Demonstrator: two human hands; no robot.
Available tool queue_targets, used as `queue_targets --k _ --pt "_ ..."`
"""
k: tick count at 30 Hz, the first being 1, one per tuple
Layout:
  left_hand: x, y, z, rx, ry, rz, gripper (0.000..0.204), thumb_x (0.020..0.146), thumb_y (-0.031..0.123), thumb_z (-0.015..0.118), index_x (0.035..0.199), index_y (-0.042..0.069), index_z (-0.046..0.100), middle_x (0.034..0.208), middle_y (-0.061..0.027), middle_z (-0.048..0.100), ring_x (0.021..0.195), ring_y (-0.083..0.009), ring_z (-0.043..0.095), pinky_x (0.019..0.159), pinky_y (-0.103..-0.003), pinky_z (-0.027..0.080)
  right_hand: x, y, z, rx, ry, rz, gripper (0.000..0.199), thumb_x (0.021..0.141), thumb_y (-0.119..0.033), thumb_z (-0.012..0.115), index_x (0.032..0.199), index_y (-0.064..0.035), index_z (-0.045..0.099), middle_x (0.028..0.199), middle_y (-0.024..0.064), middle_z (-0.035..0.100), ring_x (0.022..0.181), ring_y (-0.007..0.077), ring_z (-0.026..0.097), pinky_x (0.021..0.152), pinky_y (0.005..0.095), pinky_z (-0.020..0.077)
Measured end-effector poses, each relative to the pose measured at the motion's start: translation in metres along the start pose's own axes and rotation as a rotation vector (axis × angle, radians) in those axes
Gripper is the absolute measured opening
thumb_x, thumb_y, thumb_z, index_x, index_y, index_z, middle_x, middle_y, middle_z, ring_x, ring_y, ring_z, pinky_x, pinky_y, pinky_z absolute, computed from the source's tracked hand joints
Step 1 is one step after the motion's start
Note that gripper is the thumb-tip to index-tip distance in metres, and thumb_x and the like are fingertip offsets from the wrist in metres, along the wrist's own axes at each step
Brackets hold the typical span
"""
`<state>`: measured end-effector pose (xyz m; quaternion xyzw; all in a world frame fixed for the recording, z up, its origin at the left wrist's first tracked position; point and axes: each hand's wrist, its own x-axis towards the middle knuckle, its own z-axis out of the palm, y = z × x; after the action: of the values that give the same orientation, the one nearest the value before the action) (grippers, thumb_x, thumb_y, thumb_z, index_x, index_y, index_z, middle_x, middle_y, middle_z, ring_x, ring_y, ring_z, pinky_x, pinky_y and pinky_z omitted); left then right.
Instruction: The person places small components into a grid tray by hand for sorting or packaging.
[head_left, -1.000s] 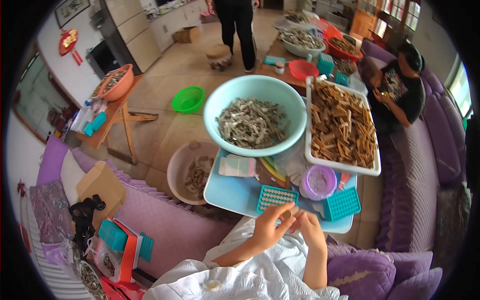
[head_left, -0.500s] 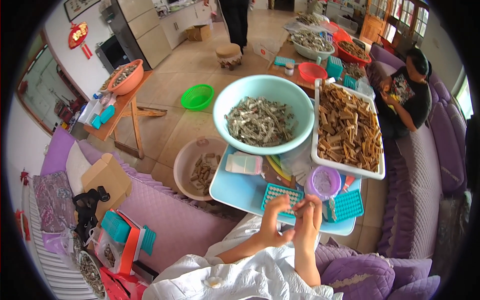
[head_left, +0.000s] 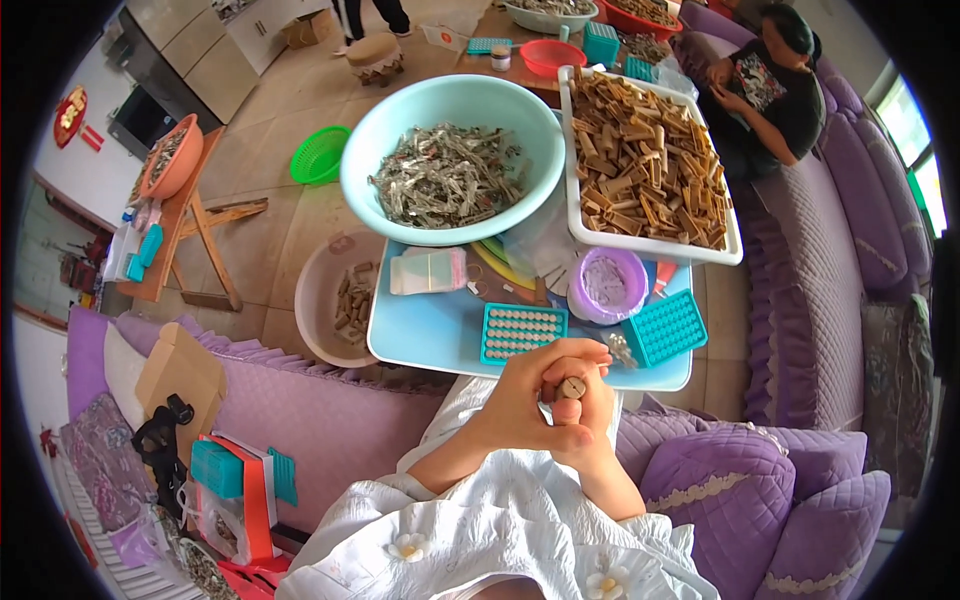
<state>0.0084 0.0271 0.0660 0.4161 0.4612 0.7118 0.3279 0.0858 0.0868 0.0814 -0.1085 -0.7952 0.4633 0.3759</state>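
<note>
My left hand (head_left: 522, 392) and my right hand (head_left: 592, 428) are closed together in front of my lap, fingers overlapping. Between them sits a small brown cylinder (head_left: 572, 388), its round end with a slit line facing up. Just beyond, on the light blue table (head_left: 425, 330), a teal tray (head_left: 486, 345) holds rows of pale round pieces. To its right stand a purple tub (head_left: 575, 300) with a whitish inside and a second teal tray (head_left: 668, 328) of small cells. A little clump of silvery bits (head_left: 620, 349) lies between that tray and my fingers.
A light blue basin (head_left: 358, 190) of silvery-grey strips and a white tray (head_left: 570, 170) heaped with brown half-round pieces occupy the far side. On the floor stand a pink basin (head_left: 308, 320) with brown cylinders and a green basket (head_left: 320, 155). Another person (head_left: 765, 95) sits at right.
My hands have come down toward my lap and closed together, and the cylinder's round end now shows. The view has tilted down and shifted right.
</note>
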Motion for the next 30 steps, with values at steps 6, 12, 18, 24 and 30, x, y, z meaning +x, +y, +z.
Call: queue_targets --k 6,12,18,24,30 --pt "0.000 -0.007 0.001 0.149 0.035 0.082 0.044 0.054 0.023 0.064 0.090 0.001 0.052 0.079 -0.0078 0.057 0.067 -0.0144 0.055 0.060 -0.023 0.044 -0.006 0.015 0.002 0.049 0.015 0.031 0.044 0.082 -0.049 0.044 0.072 -0.0056 0.046 0.054 0.0013 0.047 0.045 0.0101 0.046 0.041 0.0226 0.0358" --pt "-0.004 -0.010 0.005 0.213 0.085 0.121 0.040 0.054 0.022 0.062 0.086 0.000 0.052 0.074 -0.0086 0.054 0.064 -0.0170 0.054 0.059 -0.025 0.043 -0.010 0.020 -0.002 0.069 -0.047 -0.030 0.032 0.080 -0.037 0.049 0.078 -0.0054 0.049 0.062 0.0053 0.051 0.052 0.0151 0.049 0.047 0.0246 0.0379" --pt "-0.007 -0.030 0.001 0.149 0.141 -0.101 0.064 0.058 0.038 0.071 0.101 -0.002 0.044 0.085 -0.0080 0.055 0.077 -0.0147 0.054 0.069 -0.027 0.043 -0.008 0.035 0.012 0.443 0.039 0.235 0.040 0.079 -0.045 0.052 0.078 -0.0056 0.044 0.063 0.0021 0.046 0.052 0.0104 0.044 0.048 0.0227 0.0367" --pt "-0.001 -0.025 0.008 0.009 0.178 -0.053 0.083 0.056 0.043 0.075 0.116 -0.001 0.036 0.105 -0.0111 0.046 0.095 -0.0167 0.047 0.080 -0.029 0.039 -0.013 0.063 0.001 0.292 -0.193 0.131 0.044 0.081 -0.035 0.053 0.105 -0.0043 0.033 0.088 0.0085 0.048 0.070 0.0133 0.047 0.059 0.0249 0.0400" --pt "-0.003 -0.026 0.003 0.118 0.144 -0.044 0.058 0.060 0.027 0.069 0.102 -0.002 0.042 0.097 -0.0127 0.048 0.087 -0.0181 0.051 0.073 -0.028 0.043 0.004 0.030 0.009 0.251 0.008 0.001 0.028 0.081 -0.032 0.047 0.081 -0.0043 0.046 0.070 0.0136 0.047 0.063 0.0281 0.047 0.055 0.0340 0.0372"
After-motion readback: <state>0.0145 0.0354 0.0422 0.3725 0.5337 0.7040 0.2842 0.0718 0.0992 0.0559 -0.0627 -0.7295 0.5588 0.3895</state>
